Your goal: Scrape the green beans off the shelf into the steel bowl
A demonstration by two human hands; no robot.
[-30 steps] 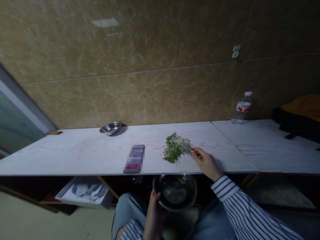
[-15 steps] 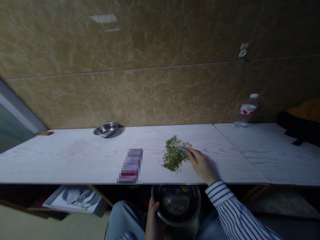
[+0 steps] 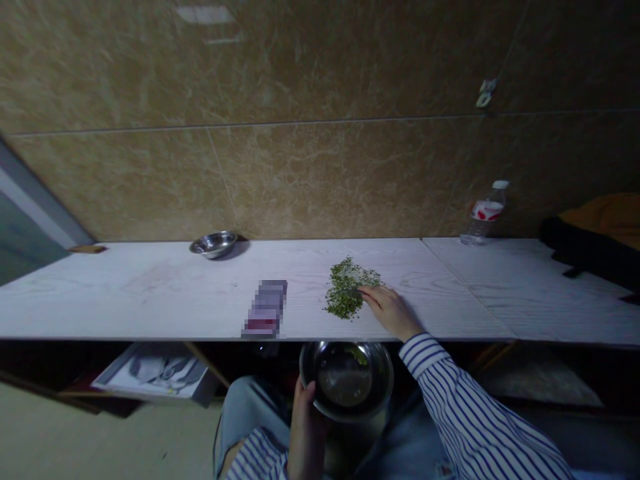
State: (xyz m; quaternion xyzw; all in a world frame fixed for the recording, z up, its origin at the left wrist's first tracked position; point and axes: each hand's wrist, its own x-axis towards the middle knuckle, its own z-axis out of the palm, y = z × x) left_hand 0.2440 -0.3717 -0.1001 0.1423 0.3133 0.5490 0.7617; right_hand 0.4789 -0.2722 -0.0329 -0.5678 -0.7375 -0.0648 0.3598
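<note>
Small green beans (image 3: 345, 305), which look like mung beans, lie spread in a loose patch on the white wooden counter (image 3: 165, 293). My right hand (image 3: 390, 310) pinches a thin, flat, greyish see-through piece (image 3: 349, 291) and holds it edge-on among them. Its exact kind is hard to make out. Below the counter's front edge, my left hand (image 3: 305, 417) grips a steel bowl (image 3: 345, 383) by its left side, thumb over the rim. The bowl is tilted a little, with a few green bits inside near its far wall.
A small steel dish (image 3: 214, 245) stands by the wall at the left. A blurred-out flat object (image 3: 266, 308) lies left of the beans. Toward the back right are a water bottle (image 3: 484, 217) and a black and orange bag (image 3: 595, 233). A white drawer (image 3: 155, 373) sits below.
My right hand has moved left over the beans, and the flat piece has turned from lying broad to edge-on. The left hand keeps hold of the bowl under the counter edge.
</note>
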